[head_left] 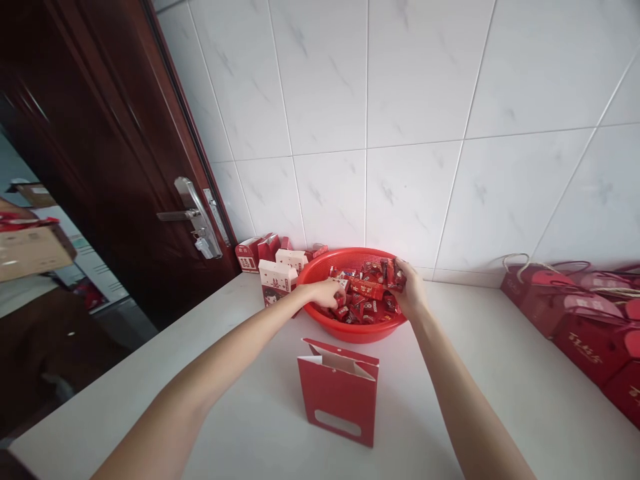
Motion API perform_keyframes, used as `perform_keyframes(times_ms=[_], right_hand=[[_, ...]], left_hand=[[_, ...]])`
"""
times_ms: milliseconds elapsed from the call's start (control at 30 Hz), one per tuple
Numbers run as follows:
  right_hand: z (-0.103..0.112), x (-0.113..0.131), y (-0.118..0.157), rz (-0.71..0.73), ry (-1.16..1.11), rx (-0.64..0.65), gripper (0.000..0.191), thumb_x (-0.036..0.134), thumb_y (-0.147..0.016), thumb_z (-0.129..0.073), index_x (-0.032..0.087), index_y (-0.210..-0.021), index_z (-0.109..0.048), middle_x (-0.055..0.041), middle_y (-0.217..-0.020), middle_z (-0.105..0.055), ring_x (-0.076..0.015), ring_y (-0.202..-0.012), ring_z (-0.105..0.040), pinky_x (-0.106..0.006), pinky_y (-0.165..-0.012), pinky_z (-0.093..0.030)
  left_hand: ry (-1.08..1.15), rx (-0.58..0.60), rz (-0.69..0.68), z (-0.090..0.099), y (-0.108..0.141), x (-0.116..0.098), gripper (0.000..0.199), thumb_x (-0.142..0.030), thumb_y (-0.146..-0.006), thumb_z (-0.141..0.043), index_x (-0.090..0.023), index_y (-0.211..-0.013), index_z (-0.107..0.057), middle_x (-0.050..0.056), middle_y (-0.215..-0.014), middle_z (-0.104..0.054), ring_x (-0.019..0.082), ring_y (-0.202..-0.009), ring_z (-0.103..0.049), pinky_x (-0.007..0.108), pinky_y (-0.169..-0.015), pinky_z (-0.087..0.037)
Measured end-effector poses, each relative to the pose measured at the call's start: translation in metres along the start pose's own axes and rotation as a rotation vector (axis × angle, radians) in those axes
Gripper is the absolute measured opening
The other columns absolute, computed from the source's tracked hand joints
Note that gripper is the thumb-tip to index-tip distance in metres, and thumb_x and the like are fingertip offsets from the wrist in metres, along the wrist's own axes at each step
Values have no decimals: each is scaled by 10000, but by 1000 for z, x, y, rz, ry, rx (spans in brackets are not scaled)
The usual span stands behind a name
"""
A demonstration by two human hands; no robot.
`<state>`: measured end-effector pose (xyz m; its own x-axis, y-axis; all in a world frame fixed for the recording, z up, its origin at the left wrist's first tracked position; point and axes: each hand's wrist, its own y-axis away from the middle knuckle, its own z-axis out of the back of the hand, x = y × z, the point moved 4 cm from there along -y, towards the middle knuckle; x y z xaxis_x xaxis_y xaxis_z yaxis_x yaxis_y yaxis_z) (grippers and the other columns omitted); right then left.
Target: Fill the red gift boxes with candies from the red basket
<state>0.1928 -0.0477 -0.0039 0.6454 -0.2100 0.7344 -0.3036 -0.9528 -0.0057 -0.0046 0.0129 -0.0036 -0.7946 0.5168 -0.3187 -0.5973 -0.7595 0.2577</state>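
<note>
A red plastic basket [345, 331] holds a heap of wrapped candies [367, 307], mostly in red wrappers. Inside its left part, my left hand [325, 293] has its fingers curled on a wrapped candy [344, 285] with some white on it. My right hand [413, 292] is at the basket's right rim, its fingers closed around several red-wrapped candies [391, 273]. A long red packet lies between the two hands. In front of the basket, a red paper gift bag [339, 400] stands upright with its top open and an oval window low on its front.
White and red cartons [274, 283] and small red boxes [249, 255] stand left of the basket by the wall. Several dark red gift boxes with rope handles [575, 333] line the table's right side. A brown door [120, 133] is at the left, beyond the white table [220, 400].
</note>
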Motion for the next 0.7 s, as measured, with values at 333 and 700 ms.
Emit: perform_keyframes(times_ms=[333, 700], right_hand=[[-9, 4, 8, -67, 74, 115, 196, 362, -669, -790, 208, -720, -681, -2, -661, -704, -157, -556, -636, -260, -502, -537], [-24, 32, 24, -1, 80, 180, 248, 370, -636, -811, 212, -700, -630, 36, -546, -613, -137, -496, -571, -229, -431, -431]], left_hand=[[583, -316, -267, 32, 38, -20, 384, -303, -738, -708, -145, -1088, -715, 79, -977, -760, 224, -926, -694, 335, -847, -522], [-8, -201, -186, 9, 18, -38, 395, -73, -662, -633, -239, -987, -784, 34, -938, -762, 235, -889, -694, 279, -792, -500]])
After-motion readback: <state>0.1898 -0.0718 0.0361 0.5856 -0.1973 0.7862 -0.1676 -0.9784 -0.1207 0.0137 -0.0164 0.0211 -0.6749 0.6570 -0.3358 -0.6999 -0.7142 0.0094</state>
